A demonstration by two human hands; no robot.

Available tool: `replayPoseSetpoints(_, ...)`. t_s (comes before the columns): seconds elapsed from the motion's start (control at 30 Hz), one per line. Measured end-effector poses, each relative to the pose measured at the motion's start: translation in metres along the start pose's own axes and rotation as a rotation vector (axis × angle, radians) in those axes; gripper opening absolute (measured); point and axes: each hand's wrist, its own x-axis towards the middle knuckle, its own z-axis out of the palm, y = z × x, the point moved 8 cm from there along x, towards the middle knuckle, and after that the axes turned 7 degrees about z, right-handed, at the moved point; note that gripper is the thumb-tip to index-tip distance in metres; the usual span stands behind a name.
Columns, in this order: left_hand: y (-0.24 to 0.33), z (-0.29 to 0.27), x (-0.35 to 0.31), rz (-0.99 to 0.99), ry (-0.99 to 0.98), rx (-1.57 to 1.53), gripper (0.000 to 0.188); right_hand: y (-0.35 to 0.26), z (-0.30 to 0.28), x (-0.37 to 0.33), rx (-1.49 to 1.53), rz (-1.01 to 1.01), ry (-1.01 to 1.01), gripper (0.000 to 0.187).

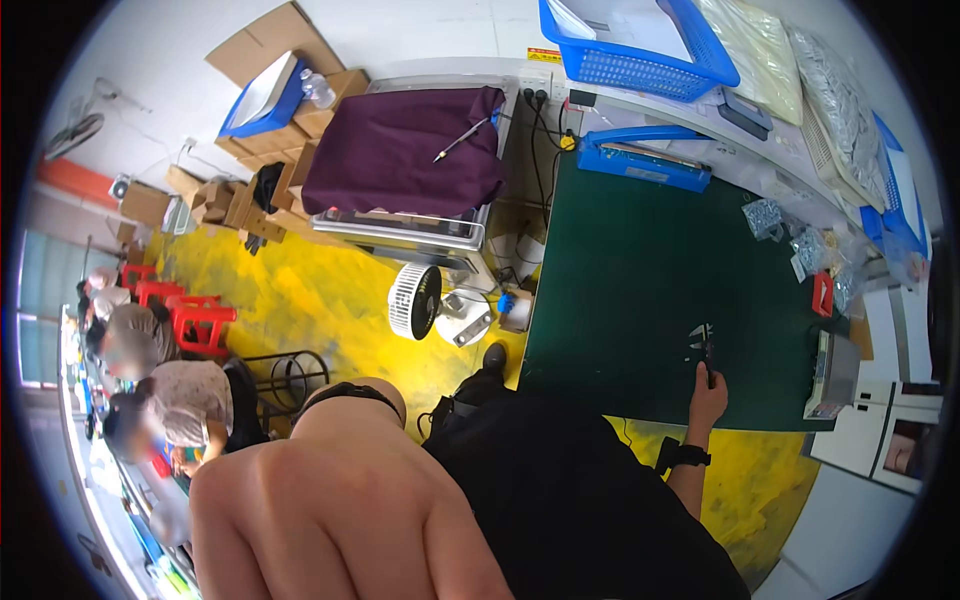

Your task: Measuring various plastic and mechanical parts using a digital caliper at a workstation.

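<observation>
Caliper: a dark caliper (709, 349) is in use as far as being gripped, over the green worktop (620, 290), nearer its near edge and right of the middle, jaws toward the far edge; whether they close on anything is too small to tell.
Right hand: the right hand (707, 403) reaches over the near edge, fingers wrapped around the caliper's lower end.
Left hand: the left hand (335, 510) is close to the lens, off the worktop, knuckles up; its fingertips are hidden, so I cannot tell whether it holds anything.
Pale bits: tiny pale bits (689, 359) lie just left of the caliper, in neither hand's grip.
Bagged parts: clear bags (764, 219) lie along the right edge, well apart from both hands.
Blue sealer: the bar sealer (645, 165) rests by the far edge, untouched.
Progress: apparently early; no finished result is visible.
</observation>
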Motion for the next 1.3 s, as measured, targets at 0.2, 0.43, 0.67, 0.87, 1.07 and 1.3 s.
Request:
replayPoseSetpoints(0.2, 0.039, -0.060, -0.036, 0.083, -0.026, -0.095, 0.028, 0.003, -0.009, -0.047, 0.054, 0.096, 0.124, 0.050)
replayPoseSetpoints(0.43, -0.037, -0.267, -0.296, -0.519, 1.192, 0.313, 0.011, -0.028, -0.021, -0.088, 0.061, 0.173, 0.185, 0.046)
replayPoseSetpoints(0.67, -0.084, -0.311, -0.449, -0.515, 1.711, 0.063, 0.017, -0.041, -0.023, -0.105, 0.051, 0.163, 0.262, 0.045)
replayPoseSetpoints(0.87, -0.072, -0.330, -0.455, -0.398, 1.822, 0.020, 0.019, -0.043, -0.028, -0.103, 0.055, 0.130, 0.292, 0.046)
replayPoseSetpoints(1.07, -0.023, -0.349, -0.425, -0.509, 1.664, 0.225, 0.016, -0.033, -0.028, -0.107, 0.031, 0.183, 0.269, 0.050)
replayPoseSetpoints(1.3, 0.023, -0.398, -0.352, -0.457, 1.483, 0.383, 0.015, -0.007, -0.019, -0.100, 0.020, 0.159, 0.244, 0.050)
